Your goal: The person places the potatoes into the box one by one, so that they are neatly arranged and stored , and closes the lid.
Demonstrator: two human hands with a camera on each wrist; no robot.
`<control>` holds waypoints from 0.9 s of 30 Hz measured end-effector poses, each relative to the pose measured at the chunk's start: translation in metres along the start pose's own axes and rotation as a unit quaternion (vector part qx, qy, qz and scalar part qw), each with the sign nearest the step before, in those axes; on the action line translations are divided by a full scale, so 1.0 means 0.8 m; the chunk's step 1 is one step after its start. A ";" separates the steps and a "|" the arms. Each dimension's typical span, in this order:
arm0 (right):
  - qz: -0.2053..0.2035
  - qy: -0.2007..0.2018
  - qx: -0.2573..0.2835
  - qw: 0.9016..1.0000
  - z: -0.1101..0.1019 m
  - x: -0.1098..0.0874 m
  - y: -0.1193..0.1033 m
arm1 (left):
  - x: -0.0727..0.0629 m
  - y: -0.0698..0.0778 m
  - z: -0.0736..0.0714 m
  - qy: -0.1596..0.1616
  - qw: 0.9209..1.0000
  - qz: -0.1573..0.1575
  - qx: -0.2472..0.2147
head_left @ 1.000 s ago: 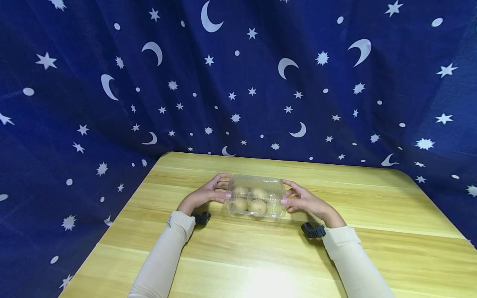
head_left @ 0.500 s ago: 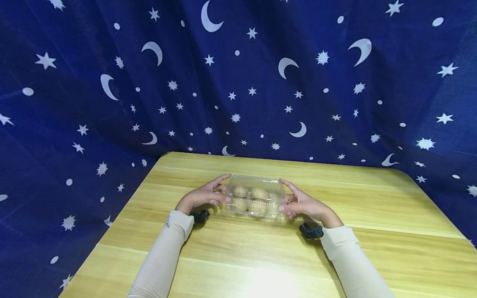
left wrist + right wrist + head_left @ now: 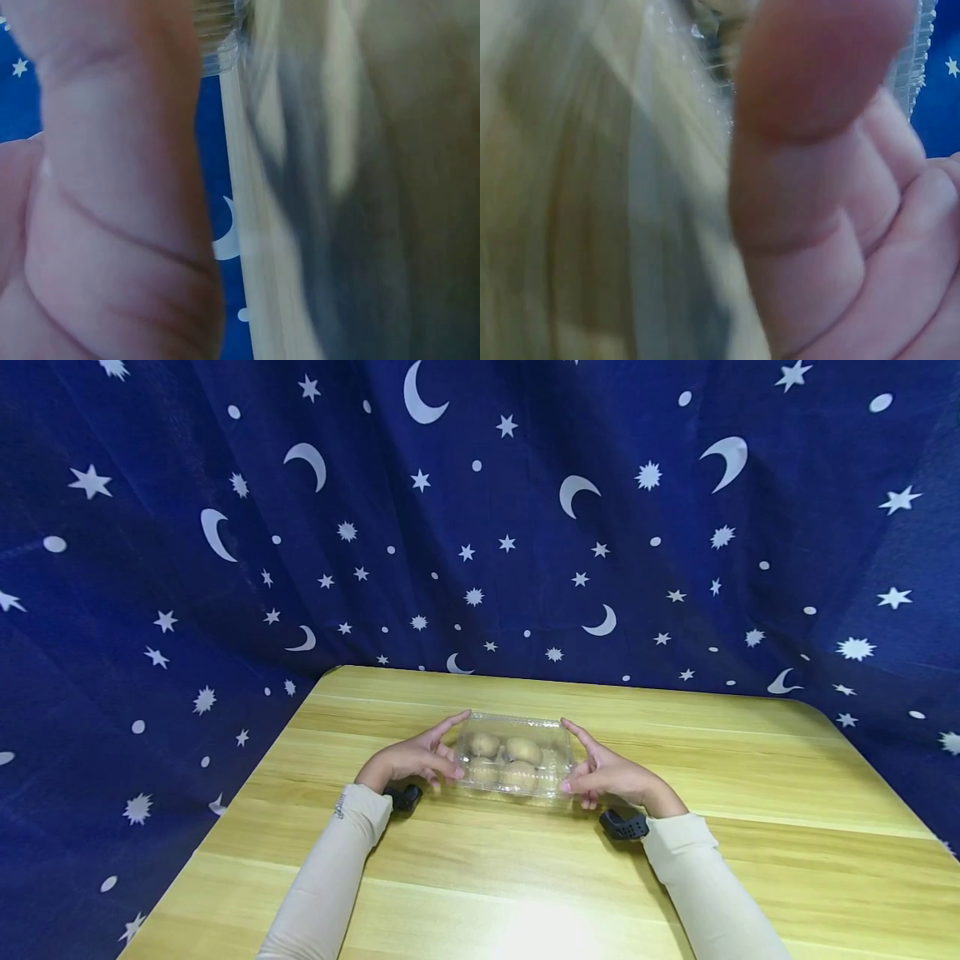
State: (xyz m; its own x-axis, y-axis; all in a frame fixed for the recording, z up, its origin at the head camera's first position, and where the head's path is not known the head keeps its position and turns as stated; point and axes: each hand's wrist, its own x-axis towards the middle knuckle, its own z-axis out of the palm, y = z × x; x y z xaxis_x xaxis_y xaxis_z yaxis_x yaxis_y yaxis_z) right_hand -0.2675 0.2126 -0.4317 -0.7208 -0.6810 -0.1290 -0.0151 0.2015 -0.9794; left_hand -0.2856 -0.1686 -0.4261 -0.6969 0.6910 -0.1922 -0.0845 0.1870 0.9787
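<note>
A clear plastic clamshell box (image 3: pixel 551 745) with several round, pale brown items (image 3: pixel 523 751) inside is between the two hands, over the middle of the table. My left hand (image 3: pixel 411 758) holds its left end, index finger at the far corner and thumb at the near corner. At the right end, my right hand (image 3: pixel 613 772) grips it the same way, its other fingers curled in below. In the left wrist view the thumb fills much of the picture, and only a ridged bit of the box (image 3: pixel 217 37) shows. The box's ridged rim (image 3: pixel 913 67) appears behind the right fingers.
A light wood table (image 3: pixel 480 868) lies under both hands. Behind it and to the left hangs a dark blue curtain (image 3: pixel 517 602) with white moons and stars. Both wrists wear a black camera mount (image 3: pixel 624 825) below beige sleeves.
Both index fingers have straightened toward the far corners of the box. The thumbs have slid to its near corners, and the other fingers have curled in. The box has stayed nearly in place.
</note>
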 end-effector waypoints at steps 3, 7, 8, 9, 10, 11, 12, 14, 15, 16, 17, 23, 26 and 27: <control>-0.001 -0.003 0.018 1.000 0.001 0.000 0.002 | 0.000 -0.001 0.000 -0.002 1.000 -0.010 0.000; -0.005 -0.001 0.040 0.999 0.003 0.001 0.005 | -0.001 -0.001 0.000 -0.001 1.000 -0.012 -0.001; -0.006 0.001 0.044 0.999 0.004 0.001 0.006 | 0.000 -0.001 0.000 0.000 1.000 -0.010 -0.001; -0.008 0.001 0.049 0.999 0.005 0.001 0.006 | 0.000 0.000 0.001 0.001 1.000 -0.008 0.001; -0.009 0.002 0.053 0.999 0.006 0.002 0.006 | 0.000 0.000 0.001 0.002 1.000 -0.006 0.003; -0.010 0.002 0.056 0.998 0.006 0.002 0.006 | 0.000 0.001 0.002 0.004 1.000 -0.003 0.005; -0.012 0.003 0.058 0.998 0.007 0.002 0.006 | 0.001 0.001 0.002 0.005 1.000 0.000 0.006; -0.013 0.004 0.061 0.998 0.007 0.002 0.007 | 0.002 0.001 0.003 0.007 1.000 0.004 0.009; -0.013 0.004 0.062 0.998 0.007 0.002 0.006 | 0.003 0.002 0.003 0.007 1.000 0.004 0.010; -0.013 0.005 0.062 0.998 0.007 0.002 0.006 | 0.004 0.001 0.003 0.007 1.000 0.005 0.010; -0.013 0.006 0.061 0.998 0.007 0.002 0.006 | 0.004 0.001 0.003 0.006 1.000 0.006 0.008; -0.010 0.008 0.034 0.999 0.005 0.001 0.008 | 0.004 -0.004 0.004 0.009 1.000 -0.006 0.005; -0.012 0.002 0.013 1.000 0.003 -0.001 0.011 | 0.003 -0.008 0.007 0.020 1.000 -0.016 0.013; -0.015 0.000 0.007 1.000 0.003 -0.002 0.011 | 0.002 -0.009 0.007 0.024 0.999 -0.018 0.017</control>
